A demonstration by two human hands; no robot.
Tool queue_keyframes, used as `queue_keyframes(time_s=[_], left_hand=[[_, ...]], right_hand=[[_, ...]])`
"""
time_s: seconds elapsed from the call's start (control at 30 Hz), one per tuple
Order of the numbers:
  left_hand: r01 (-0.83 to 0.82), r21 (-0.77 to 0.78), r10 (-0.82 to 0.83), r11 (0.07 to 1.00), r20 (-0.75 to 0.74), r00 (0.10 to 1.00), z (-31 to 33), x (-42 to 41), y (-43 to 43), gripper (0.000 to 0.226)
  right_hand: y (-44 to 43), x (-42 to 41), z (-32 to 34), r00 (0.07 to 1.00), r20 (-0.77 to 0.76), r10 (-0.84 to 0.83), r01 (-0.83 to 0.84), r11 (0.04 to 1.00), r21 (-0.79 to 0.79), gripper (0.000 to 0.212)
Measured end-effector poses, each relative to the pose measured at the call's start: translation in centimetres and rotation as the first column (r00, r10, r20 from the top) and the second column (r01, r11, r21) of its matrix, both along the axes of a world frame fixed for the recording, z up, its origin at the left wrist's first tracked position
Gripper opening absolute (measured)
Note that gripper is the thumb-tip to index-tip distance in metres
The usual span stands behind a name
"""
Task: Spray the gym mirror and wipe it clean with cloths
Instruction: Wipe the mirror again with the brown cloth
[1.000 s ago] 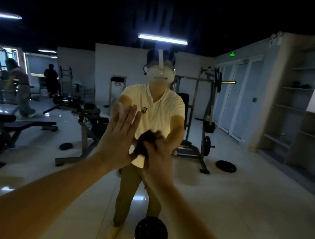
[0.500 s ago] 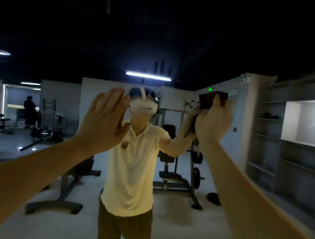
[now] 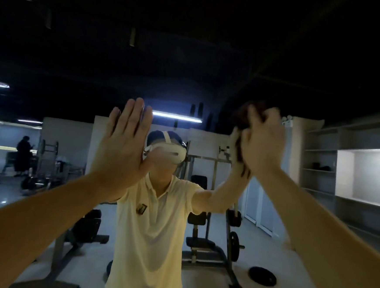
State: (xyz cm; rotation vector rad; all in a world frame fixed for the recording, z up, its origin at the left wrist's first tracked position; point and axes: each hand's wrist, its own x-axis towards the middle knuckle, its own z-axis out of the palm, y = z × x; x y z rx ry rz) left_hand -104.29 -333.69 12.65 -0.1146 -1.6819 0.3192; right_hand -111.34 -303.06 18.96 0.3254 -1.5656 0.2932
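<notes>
The gym mirror (image 3: 213, 66) fills the whole view and reflects me in a pale yellow shirt. My left hand (image 3: 121, 147) is pressed flat against the glass with fingers straight and together, holding nothing. My right hand (image 3: 261, 145) is raised higher on the right and presses a dark crumpled cloth (image 3: 243, 118) against the mirror; the cloth shows past my fingers and is partly hidden by the hand and blurred. No spray bottle is in view.
Reflected in the mirror are a weight rack (image 3: 214, 225), a black weight plate (image 3: 262, 276) on the floor, a bench (image 3: 82, 228) at left, grey shelving (image 3: 323, 168) at right, and a person (image 3: 23, 155) standing far back left.
My view has tilted upward. My right hand carried the cloth from low centre up and to the right on the glass. My left hand rose along the glass too, staying flat.
</notes>
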Motion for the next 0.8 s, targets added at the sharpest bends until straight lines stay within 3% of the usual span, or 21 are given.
queue_keyframes(time_s=[0.1, 0.17, 0.33, 0.4, 0.47, 0.53, 0.6, 0.67, 0.73, 0.8], left_hand=[[0.005, -0.003, -0.005, 1.000, 0.001, 1.000, 0.1, -0.2, -0.1, 0.085], [-0.001, -0.006, 0.001, 1.000, 0.004, 1.000, 0.1, -0.2, -0.1, 0.088], [-0.034, -0.040, 0.034, 0.999, 0.010, 0.999, 0.0, -0.2, 0.0, 0.099], [-0.039, -0.047, 0.040, 0.998, 0.019, 0.999, -0.2, 0.0, -0.1, 0.102], [-0.040, -0.053, 0.042, 0.998, 0.023, 0.999, -0.3, 0.2, -0.2, 0.102], [-0.030, -0.057, 0.032, 0.998, 0.029, 0.999, -0.3, 0.2, -0.1, 0.101], [-0.023, -0.053, 0.024, 0.998, 0.033, 0.999, -0.2, 0.0, -0.2, 0.100], [-0.019, -0.046, 0.021, 0.999, 0.032, 0.999, -0.1, -0.2, -0.2, 0.101], [-0.021, -0.048, 0.022, 0.999, 0.023, 0.999, -0.1, -0.3, -0.4, 0.101], [-0.022, -0.043, 0.023, 0.999, 0.022, 0.999, -0.3, -0.3, -0.3, 0.100]], right_hand=[[-1.4, -0.4, 4.1, 1.000, -0.015, 0.006, -0.012, 0.924, -0.381, 0.046], [-4.6, 0.5, 4.2, 0.998, -0.059, 0.036, -0.057, 0.908, -0.415, 0.043], [-10.6, 2.9, -3.1, 0.974, -0.094, 0.204, -0.205, 0.979, 0.006, 0.045], [-10.3, 3.0, -6.5, 0.971, -0.122, 0.207, -0.167, 0.946, 0.278, 0.045], [-8.3, 2.7, -6.4, 0.967, -0.188, 0.172, -0.047, 0.845, 0.532, 0.047], [-6.4, 2.0, -3.2, 0.972, -0.187, 0.145, -0.011, 0.818, 0.575, 0.048], [-4.7, 1.1, 1.6, 0.987, -0.139, 0.084, -0.028, 0.932, 0.362, 0.049], [-3.2, 0.3, 6.1, 0.991, -0.131, 0.014, -0.011, 1.000, 0.022, 0.045], [-3.6, -0.2, 8.7, 0.995, -0.096, -0.030, 0.004, 0.967, -0.255, 0.044], [-6.1, 0.5, 8.3, 0.996, -0.092, -0.002, -0.030, 0.936, -0.351, 0.044]])
